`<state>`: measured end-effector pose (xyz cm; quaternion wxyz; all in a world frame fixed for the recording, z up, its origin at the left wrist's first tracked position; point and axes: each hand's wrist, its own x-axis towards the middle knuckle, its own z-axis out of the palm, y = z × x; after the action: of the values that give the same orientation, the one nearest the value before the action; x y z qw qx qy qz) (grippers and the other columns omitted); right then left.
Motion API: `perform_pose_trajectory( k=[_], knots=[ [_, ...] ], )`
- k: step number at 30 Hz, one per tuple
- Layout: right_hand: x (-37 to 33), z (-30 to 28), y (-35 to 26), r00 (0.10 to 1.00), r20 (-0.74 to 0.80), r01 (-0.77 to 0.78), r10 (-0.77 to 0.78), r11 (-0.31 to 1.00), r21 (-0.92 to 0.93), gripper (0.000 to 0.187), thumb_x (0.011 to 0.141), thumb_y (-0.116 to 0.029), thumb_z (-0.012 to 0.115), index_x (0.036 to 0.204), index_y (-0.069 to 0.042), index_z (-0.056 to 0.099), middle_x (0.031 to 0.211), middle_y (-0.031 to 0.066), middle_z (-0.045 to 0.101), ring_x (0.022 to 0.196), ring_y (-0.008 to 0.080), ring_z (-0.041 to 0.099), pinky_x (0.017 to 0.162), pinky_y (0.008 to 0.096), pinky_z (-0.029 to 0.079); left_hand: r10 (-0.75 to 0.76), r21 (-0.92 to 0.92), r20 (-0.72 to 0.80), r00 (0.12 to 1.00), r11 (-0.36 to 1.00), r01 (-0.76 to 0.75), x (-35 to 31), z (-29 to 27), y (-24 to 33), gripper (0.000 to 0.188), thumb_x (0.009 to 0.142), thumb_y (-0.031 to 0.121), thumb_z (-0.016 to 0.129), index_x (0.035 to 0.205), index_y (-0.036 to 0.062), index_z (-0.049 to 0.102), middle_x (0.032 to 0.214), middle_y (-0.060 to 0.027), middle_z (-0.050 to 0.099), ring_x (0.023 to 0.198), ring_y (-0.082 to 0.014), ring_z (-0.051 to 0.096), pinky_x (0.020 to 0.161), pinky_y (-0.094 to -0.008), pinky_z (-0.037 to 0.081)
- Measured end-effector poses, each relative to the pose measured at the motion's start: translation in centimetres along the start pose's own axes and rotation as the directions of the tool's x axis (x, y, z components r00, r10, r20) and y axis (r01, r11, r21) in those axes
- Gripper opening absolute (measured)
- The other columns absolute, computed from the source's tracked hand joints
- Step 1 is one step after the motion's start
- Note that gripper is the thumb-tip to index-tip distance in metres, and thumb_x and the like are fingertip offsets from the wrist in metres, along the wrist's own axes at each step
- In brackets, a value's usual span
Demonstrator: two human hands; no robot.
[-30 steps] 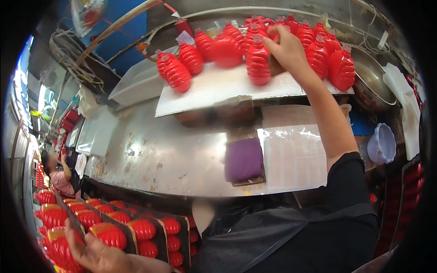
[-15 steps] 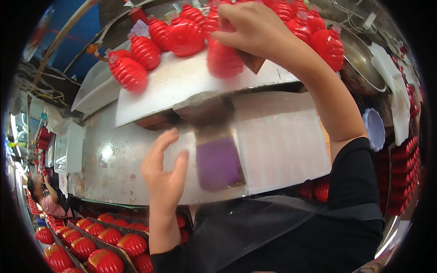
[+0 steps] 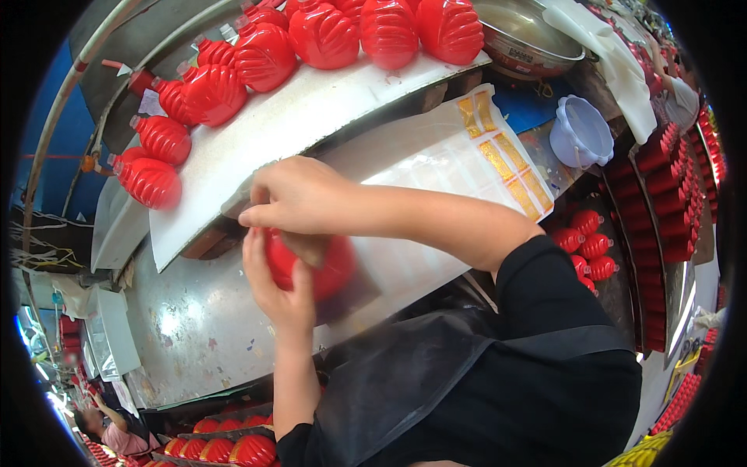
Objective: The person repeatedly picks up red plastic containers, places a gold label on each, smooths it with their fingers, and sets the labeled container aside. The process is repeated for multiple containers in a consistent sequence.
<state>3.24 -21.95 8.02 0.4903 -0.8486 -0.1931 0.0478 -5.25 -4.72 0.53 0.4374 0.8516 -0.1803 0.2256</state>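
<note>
A ribbed red plastic bottle [image 3: 334, 268], blurred by motion, is over the metal worktable in front of me. My right hand [image 3: 299, 194] is closed at its upper end, where the neck is hidden by the fingers. A brown wedge-shaped flat piece [image 3: 307, 246], its material unclear, juts out beneath the right palm. Against the bottle's left side lies my left hand [image 3: 278, 284], thumb and fingers curved around it. Right of the bottle, a translucent sheet [image 3: 436, 226] carries gold labels [image 3: 506, 159] at its far end.
Several red bottles [image 3: 323, 35] line a raised white board [image 3: 272, 117]. A metal basin [image 3: 529, 43] and a pale blue bucket [image 3: 581, 132] stand at the right. Boxed red bottles [image 3: 218, 450] are at lower left, loose ones [image 3: 595, 245] at right. Another person [image 3: 117, 436] works at far left.
My right hand has brought the red bottle from the white board down toward me. My left hand, empty before, now touches it. The view has turned toward the right.
</note>
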Motion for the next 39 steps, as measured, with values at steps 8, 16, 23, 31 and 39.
perform_pose_trajectory(
  k=[8,16,23,31,39],
  knots=[
    [-14.1,-2.4,12.0,0.901,-0.392,-0.353,0.188,0.842,-0.408,0.029,0.094,-0.027,0.072,0.11,-0.004,0.078,0.098,0.0204,0.077,0.089,0.037,0.075,0.083,0.0446,0.059,-0.368,-0.301,0.119,0.922,0.872,0.386,-0.1,-0.5,-2.8,0.092,0.078,0.026,0.085,0.156,0.0031,0.043,0.162,-0.0209,0.038,0.148,-0.0381,0.041,0.123,-0.0476,0.034],
    [-29.6,-9.5,18.5,0.654,-0.718,-0.705,0.239,0.537,-0.463,0.027,0.092,-0.022,0.068,0.113,-0.009,0.079,0.101,0.0243,0.075,0.093,0.0421,0.073,0.085,0.0507,0.057,-0.33,-0.209,0.059,0.942,0.919,0.335,-0.1,-0.3,-2.4,0.094,0.081,0.014,0.083,0.161,0.003,0.035,0.16,-0.0199,0.04,0.148,-0.0336,0.042,0.122,-0.0457,0.036],
    [-24.4,-8.8,19.3,0.769,-0.513,-0.635,0.381,0.369,-0.679,0.028,0.093,-0.018,0.063,0.116,-0.003,0.071,0.094,0.0206,0.073,0.089,0.0399,0.074,0.078,0.0483,0.059,-0.536,-0.639,0.131,0.834,0.597,0.485,-1.5,0.3,-0.8,0.094,0.087,0.004,0.08,0.165,0.0036,0.027,0.162,-0.0169,0.039,0.145,-0.0282,0.045,0.121,-0.0424,0.038],
    [-27.9,-2.1,12.4,0.9,-0.279,-0.424,0.336,0.524,-0.739,0.043,0.091,-0.009,0.065,0.133,0.001,0.06,0.099,0.0175,0.073,0.08,0.0371,0.074,0.071,0.0446,0.061,-0.553,-0.647,0.127,0.823,0.583,0.491,-1.9,0.4,-1.7,0.093,0.093,0.005,0.078,0.167,0.0071,0.022,0.161,-0.017,0.039,0.146,-0.0267,0.045,0.122,-0.042,0.038],
    [-30.7,-1.7,13.9,0.98,-0.147,-0.198,0.133,0.651,-0.733,0.059,0.09,-0.025,0.076,0.143,-0.005,0.059,0.15,0.0116,0.059,0.087,0.0316,0.074,0.074,0.0411,0.061,-0.225,-0.051,0.111,0.968,0.971,0.232,-4.4,-0.4,-2.9,0.132,0.064,0.019,0.097,0.166,0.0045,0.016,0.164,-0.022,0.027,0.152,-0.0389,0.032,0.127,-0.0474,0.028]
  ],
)
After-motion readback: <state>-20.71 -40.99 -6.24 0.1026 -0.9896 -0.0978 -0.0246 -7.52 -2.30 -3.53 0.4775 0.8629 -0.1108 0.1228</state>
